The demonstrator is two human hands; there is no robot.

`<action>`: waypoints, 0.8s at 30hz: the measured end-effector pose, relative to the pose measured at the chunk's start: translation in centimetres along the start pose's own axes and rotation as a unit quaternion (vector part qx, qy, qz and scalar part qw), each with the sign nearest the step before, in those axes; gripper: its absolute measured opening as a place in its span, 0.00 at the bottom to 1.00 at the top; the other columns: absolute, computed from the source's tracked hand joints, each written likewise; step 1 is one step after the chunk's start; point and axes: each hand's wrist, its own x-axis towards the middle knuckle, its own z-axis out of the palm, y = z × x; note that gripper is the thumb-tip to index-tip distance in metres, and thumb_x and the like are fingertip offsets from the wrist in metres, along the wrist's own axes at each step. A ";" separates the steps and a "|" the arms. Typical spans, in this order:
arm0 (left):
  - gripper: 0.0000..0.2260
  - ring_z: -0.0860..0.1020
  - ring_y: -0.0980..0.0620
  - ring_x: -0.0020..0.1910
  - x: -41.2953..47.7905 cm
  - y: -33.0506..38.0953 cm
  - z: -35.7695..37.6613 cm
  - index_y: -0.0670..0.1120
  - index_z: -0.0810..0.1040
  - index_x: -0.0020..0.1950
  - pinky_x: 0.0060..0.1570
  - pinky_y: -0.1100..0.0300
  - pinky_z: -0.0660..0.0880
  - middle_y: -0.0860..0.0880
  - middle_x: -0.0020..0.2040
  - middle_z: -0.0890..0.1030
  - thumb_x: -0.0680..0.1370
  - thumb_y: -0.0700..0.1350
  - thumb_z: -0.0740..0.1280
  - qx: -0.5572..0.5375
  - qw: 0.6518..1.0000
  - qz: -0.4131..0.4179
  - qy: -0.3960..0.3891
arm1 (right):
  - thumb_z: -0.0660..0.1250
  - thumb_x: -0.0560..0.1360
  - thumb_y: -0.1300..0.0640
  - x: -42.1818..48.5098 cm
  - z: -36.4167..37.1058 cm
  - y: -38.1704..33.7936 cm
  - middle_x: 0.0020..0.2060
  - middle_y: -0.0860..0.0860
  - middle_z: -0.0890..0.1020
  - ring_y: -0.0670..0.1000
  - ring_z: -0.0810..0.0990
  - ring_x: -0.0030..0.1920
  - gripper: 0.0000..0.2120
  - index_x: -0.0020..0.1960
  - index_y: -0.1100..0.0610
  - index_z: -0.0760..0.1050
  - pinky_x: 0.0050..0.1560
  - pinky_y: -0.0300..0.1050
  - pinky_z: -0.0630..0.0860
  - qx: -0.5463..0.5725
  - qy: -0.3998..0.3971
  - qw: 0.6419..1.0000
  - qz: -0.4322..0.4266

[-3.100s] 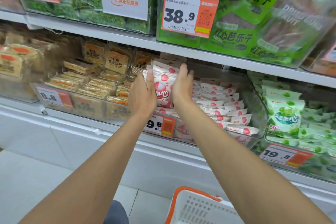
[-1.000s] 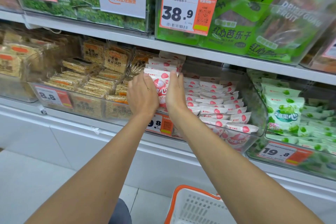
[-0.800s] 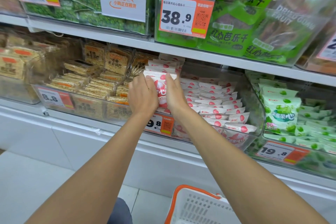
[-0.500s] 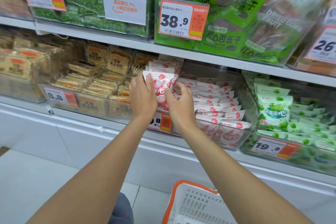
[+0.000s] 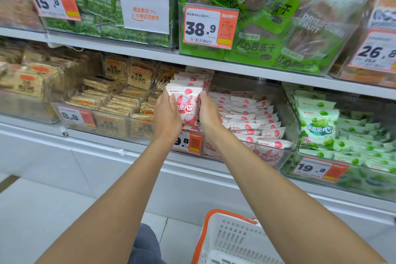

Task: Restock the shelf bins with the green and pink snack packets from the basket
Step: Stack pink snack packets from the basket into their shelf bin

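**Two hands, one pink packet at the front of its bin**

Both hands reach into one clear bin (image 5: 289,118) on the lower shelf level. The left hand (image 5: 167,113) pinches the left edge of an upright pink packet (image 5: 186,105), with the thumb across its face and the fingers behind it. The right hand (image 5: 209,113) clasps the right edge. Its thumb lies along the packet and its fingers are out of sight behind.

At least three more pink packets stand in a row behind the held one. To the right, a stack of pink packets (image 5: 246,118) lies flat, well over ten of them, though an exact count cannot be made.

In the next bin (image 5: 360,178) to the right, one green packet (image 5: 317,128) stands upright at the front. Many others lie behind it, too crowded to count.

One white basket (image 5: 227,240) with an orange rim sits at the bottom, under the right forearm. What it holds cannot be seen.

Six orange-and-white price tags (image 5: 210,25) show across the two levels, along with one plain white sign (image 5: 145,14).
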 end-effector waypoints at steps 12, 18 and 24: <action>0.24 0.69 0.46 0.68 -0.5 0.1 0.3 0.44 0.61 0.77 0.68 0.49 0.67 0.43 0.69 0.72 0.85 0.53 0.47 0.004 0.999 -0.031 -0.008 | 0.54 0.73 0.36 -2.0 -1.2 -0.5 0.71 0.47 0.70 0.48 0.69 0.69 0.30 0.72 0.47 0.68 0.71 0.53 0.65 -0.059 -0.026 0.997 -0.039; 0.20 0.72 0.47 0.61 -0.6 0.9 0.7 0.40 0.71 0.67 0.58 0.54 0.68 0.44 0.60 0.76 0.85 0.50 0.49 0.001 1.000 -0.020 0.017 | 0.67 0.75 0.52 -2.4 -1.9 0.4 0.51 0.50 0.81 0.50 0.80 0.51 0.11 0.52 0.58 0.80 0.52 0.46 0.78 -0.132 0.008 0.982 -0.136; 0.22 0.70 0.44 0.63 0.5 1.3 1.3 0.38 0.74 0.59 0.63 0.48 0.69 0.41 0.62 0.75 0.85 0.52 0.47 0.022 0.998 -0.048 0.027 | 0.63 0.78 0.55 -0.9 -1.5 -0.5 0.43 0.49 0.81 0.50 0.79 0.40 0.07 0.49 0.55 0.79 0.40 0.46 0.76 -0.122 0.035 0.983 -0.132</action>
